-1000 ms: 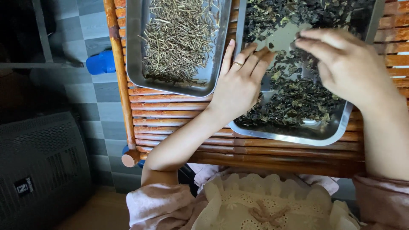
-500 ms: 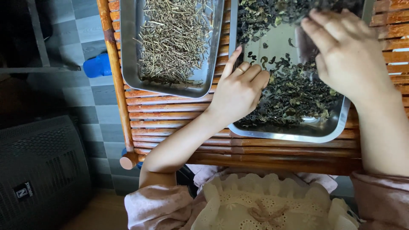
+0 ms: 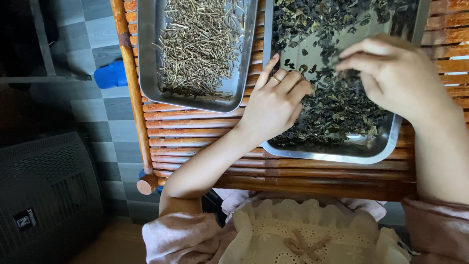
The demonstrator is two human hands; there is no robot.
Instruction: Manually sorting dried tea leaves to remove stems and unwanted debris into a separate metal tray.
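Observation:
Two steel trays lie on a slatted wooden table [image 3: 195, 132]. The right tray [image 3: 332, 155] holds dark dried leaves [image 3: 342, 110]. The left tray [image 3: 146, 54] is filled with thin pale dried stems [image 3: 200, 44]. My left hand [image 3: 276, 105] rests on the right tray's left rim, fingers curled, a ring on one finger. Over the leaves, my right hand [image 3: 395, 76] hovers with its fingertips pinched together at the pile. What it pinches is too small to make out.
A blue object [image 3: 111, 74] lies on the grey tiled floor left of the table. A dark ribbed appliance [image 3: 46, 195] stands at lower left. The table's round wooden rail [image 3: 132, 93] runs along its left edge.
My right hand came back from the tray's far end toward the middle of the leaves, fingertips now pinched. The left hand stayed on the rim.

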